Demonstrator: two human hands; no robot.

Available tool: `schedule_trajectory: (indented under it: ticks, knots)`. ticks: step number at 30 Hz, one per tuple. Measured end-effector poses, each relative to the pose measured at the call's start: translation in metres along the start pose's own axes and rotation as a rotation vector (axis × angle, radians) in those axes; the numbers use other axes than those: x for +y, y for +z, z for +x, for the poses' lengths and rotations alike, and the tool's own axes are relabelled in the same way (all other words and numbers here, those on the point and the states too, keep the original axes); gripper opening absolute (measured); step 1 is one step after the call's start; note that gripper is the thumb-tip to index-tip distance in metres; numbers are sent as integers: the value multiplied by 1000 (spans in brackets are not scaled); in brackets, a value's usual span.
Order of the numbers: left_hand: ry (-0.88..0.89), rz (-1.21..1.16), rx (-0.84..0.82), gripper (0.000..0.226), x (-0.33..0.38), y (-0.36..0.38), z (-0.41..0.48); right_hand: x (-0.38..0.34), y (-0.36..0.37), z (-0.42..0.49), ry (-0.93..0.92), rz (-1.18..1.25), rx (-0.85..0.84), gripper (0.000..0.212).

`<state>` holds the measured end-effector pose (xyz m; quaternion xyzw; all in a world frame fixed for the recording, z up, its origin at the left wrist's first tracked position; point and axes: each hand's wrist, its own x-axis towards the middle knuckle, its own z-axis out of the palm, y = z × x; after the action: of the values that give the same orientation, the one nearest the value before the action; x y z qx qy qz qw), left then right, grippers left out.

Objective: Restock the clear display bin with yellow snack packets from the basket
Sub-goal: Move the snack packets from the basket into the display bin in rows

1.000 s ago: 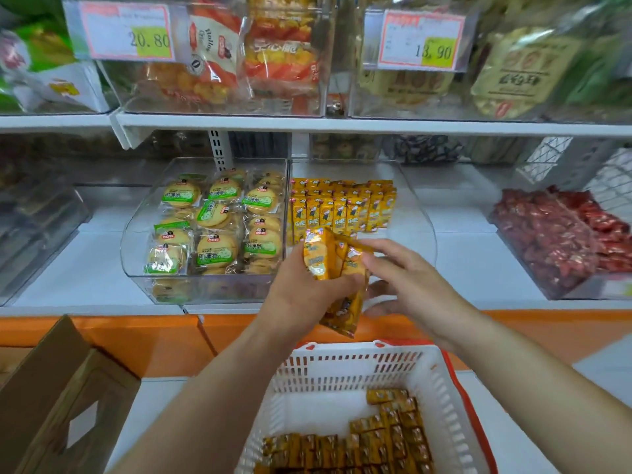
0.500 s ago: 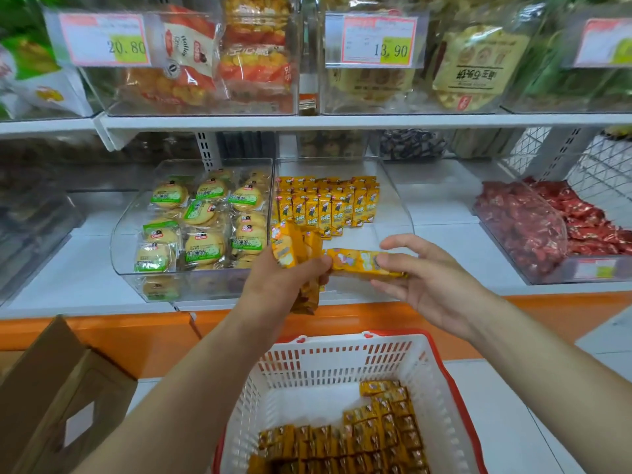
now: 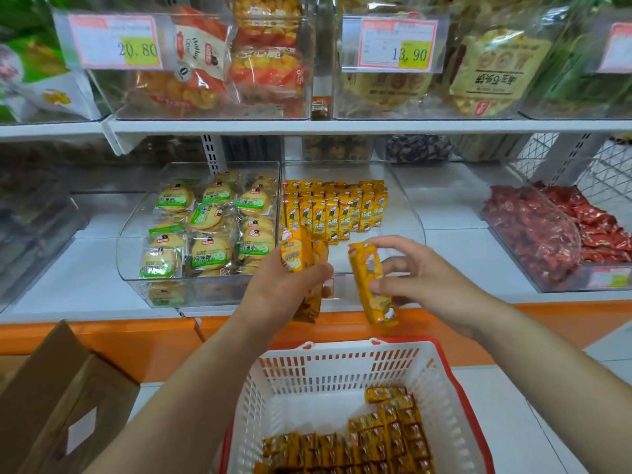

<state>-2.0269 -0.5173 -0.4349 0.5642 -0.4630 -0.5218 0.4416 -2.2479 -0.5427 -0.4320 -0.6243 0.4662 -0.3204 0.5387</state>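
Left hand (image 3: 284,289) clamped round a bunch of yellow foil snack packets (image 3: 301,254), long axes roughly upright; right hand (image 3: 420,282) pinches a single yellow packet (image 3: 371,285), long axis near vertical, top tipped slightly left, lower end above the white slotted plastic basket (image 3: 342,367); both just in front of the clear plastic display bin (image 3: 403,217); rows of yellow packets (image 3: 335,210) stand upright at its back; loose packets (image 3: 383,436) lie flat in the basket.

bright even light | soft shadows | bins glare | edges bowed | slightly blurred
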Motion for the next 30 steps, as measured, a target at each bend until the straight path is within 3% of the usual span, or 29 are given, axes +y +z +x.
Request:
schedule_trajectory:
  ticks: [5, 10, 15, 19, 22, 30]
  knots:
    - [-13, 28, -1, 10, -2, -12, 7, -9, -33, 44, -100, -200, 269, 55]
    - [22, 49, -4, 12, -6, -15, 11, -3, -51, 118, -149, -608, 297, 41]
    - [10, 37, 17, 17, -9, -16, 18, 11, -51, 185, -59, -1007, 428, 45]
    - [-19, 47, 13, 20, -12, -14, 24, 26, -46, 216, 29, -987, 444, 46]
    - [-29, 46, 10, 25, -16, -14, 28, 44, -42, 226, 91, -842, 443, 44]
    - [-46, 29, 22, 28, -17, -15, 29, 54, -36, 215, 87, -679, 469, 31]
